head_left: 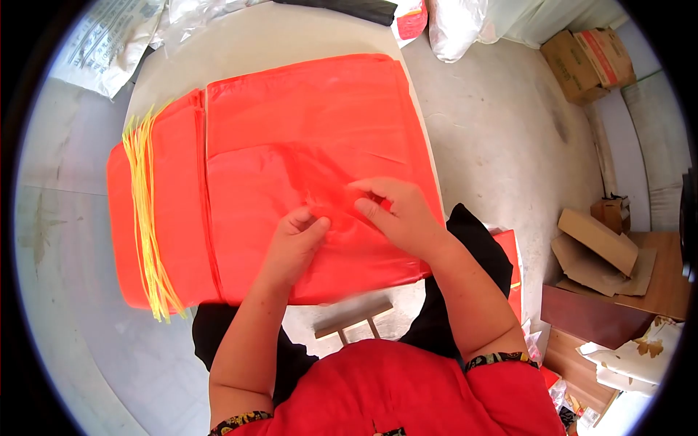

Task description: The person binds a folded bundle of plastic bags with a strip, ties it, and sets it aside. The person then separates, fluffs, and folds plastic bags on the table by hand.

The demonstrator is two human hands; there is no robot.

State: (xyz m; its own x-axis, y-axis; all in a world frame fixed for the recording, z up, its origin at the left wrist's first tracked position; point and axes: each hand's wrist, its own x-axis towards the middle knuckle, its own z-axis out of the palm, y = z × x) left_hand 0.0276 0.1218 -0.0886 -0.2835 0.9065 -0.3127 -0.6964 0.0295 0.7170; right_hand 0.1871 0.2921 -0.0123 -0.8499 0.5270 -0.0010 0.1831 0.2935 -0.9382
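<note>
Left fingers [314, 232] narrow, right fingers [374, 212] curved — grip unclear, over thin, wrinkled red plastic [320, 171], stringy yellow strips [147, 218] at nine o'clock

No word, number or brand can be read with certainty from here. Far beyond the fingers [379, 189] and to their left, a pale sack [109, 45] bears rows of blue-green printed characters, too slanted and soft to make out, while straight ahead of the fingers, past the far edge, a red-and-white packet [411, 22] shows colour blocks but no legible lettering. Well off to the right of the fingers and farther away, a cardboard box [606, 58] carries a red printed band whose marks are likewise too small to decipher.
</note>
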